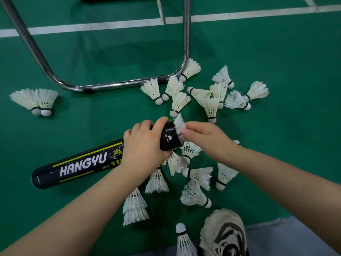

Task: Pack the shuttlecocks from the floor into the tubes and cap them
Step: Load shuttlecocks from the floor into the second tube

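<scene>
Insertion step | left hand grip clamped round tube near its mouth | right hand grip pinching shuttlecock feathers | advice: align axes, press gently, spare feathers

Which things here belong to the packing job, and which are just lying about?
Job: black tube gripped by left hand; shuttlecock pinched at its mouth by right hand; loose shuttlecocks on floor.
Lying about: chrome chair frame; shoe; court lines.

I see the tube stretching left from the scattered shuttlecocks, a shuttlecock in its mouth, the chair frame behind, a shuttlecock pair far left, and a shoe nearest me.
</scene>
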### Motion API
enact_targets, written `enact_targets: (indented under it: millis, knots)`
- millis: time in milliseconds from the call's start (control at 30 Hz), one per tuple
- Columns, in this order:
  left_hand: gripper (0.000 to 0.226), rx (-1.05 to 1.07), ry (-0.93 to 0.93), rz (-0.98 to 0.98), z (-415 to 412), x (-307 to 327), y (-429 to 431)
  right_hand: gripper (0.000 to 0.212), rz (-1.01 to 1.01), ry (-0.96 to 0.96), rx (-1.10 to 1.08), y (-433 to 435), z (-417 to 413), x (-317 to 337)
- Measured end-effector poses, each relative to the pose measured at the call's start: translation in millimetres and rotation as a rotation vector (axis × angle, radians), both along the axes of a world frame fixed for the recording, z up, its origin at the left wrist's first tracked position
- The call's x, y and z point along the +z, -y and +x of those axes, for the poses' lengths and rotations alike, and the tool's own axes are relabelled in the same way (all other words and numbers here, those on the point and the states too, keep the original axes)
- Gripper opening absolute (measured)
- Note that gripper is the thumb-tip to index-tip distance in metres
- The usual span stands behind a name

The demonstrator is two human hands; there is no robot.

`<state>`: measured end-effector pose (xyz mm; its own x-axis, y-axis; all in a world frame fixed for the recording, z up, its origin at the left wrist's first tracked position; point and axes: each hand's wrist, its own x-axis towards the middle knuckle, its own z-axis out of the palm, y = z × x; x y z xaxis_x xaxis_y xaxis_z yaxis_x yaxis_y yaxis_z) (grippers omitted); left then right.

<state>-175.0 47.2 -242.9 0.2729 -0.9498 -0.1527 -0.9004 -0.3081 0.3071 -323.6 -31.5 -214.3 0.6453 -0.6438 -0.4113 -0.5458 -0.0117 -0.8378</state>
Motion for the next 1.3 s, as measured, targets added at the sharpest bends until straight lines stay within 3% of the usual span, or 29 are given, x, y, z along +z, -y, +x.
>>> enact_targets:
  millis: [67, 100, 200, 267, 333, 500, 533, 600, 667, 800, 900, 967, 1033, 1133, 1300]
  knots:
    - [0.077, 0.008, -0.008, -0.018, 0, 4, 0, 0.024, 0.239, 0.071, 0.093, -1, -1, 3]
    - [0.078, 0.008, -0.010, -0.023, -1, 5, -1, 0.037, 0.303, 0.075, 0.139, -1, -1, 4]
    - [0.079, -0.013, -0.011, -0.029, -6, 7, -5, 0.060, 0.364, 0.017, 0.235, -2, -1, 1]
    - [0.081, -0.030, -0.008, -0.023, -11, 7, -5, 0.048, 0.353, -0.039, 0.295, 0, 1, 0]
    - [0.082, -0.039, -0.015, -0.008, -15, 8, -5, 0.024, 0.360, -0.103, 0.333, 2, 3, 2]
    - [0.080, -0.059, -0.008, -0.006, -20, 3, -6, 0.011, 0.453, -0.084, 0.308, 3, 6, -4]
    - [0.079, -0.057, -0.005, -0.018, -20, 1, -5, 0.007, 0.436, -0.047, 0.252, 2, 6, -6]
    - [0.078, -0.048, -0.008, -0.009, -19, -1, -1, 0.018, 0.347, 0.040, 0.069, 5, 2, -12]
    - [0.079, -0.035, -0.012, -0.004, -17, -3, 3, 0.009, 0.197, 0.085, -0.125, 14, -9, -16]
    - [0.080, -0.014, 0.004, 0.030, -12, -7, 5, 0.011, 0.000, -0.088, -0.442, 38, -41, -42]
    - [0.081, 0.001, 0.019, 0.047, -10, -8, 1, 0.026, 0.010, -0.368, -0.365, 44, -53, -69]
    - [0.081, -0.001, 0.024, 0.050, -9, -9, -2, 0.033, 0.069, -0.434, -0.285, 39, -50, -82]
    - [0.081, -0.002, 0.019, 0.050, -9, -8, -4, 0.031, 0.101, -0.404, -0.239, 35, -43, -88]
    - [0.081, 0.001, 0.007, 0.047, -9, -8, -6, 0.021, -0.029, -0.356, -0.194, 33, -32, -84]
    - [0.080, 0.004, 0.005, 0.036, -6, -8, -8, 0.014, -0.228, -0.145, -0.342, 45, -26, -54]
